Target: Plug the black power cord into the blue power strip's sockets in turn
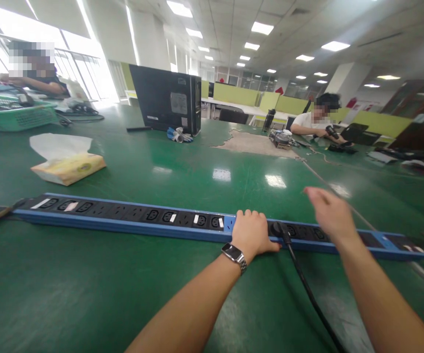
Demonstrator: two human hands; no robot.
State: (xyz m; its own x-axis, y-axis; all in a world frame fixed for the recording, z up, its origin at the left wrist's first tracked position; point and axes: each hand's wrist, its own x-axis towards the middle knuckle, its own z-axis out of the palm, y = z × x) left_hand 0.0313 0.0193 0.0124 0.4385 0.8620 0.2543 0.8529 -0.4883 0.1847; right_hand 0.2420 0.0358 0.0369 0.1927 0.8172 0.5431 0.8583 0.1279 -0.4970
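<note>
A long blue power strip (116, 215) with black sockets lies across the green table. My left hand (251, 233), with a watch (234, 254) on its wrist, is wrapped over the strip near its middle. Just right of that hand, a black plug (281, 230) sits in a socket, and its black cable (309, 289) runs down toward the lower right. My right hand (330, 213) is raised above the right part of the strip, blurred, with its fingers bent together; whether it holds anything is too blurred to tell.
A tissue pack (68, 166) stands behind the strip at left, near a green basket (16, 117). Farther back are a black computer case (168, 98), gloves (179, 135) and a metal part (281, 139). Two people sit beyond the table, one at left, one at right.
</note>
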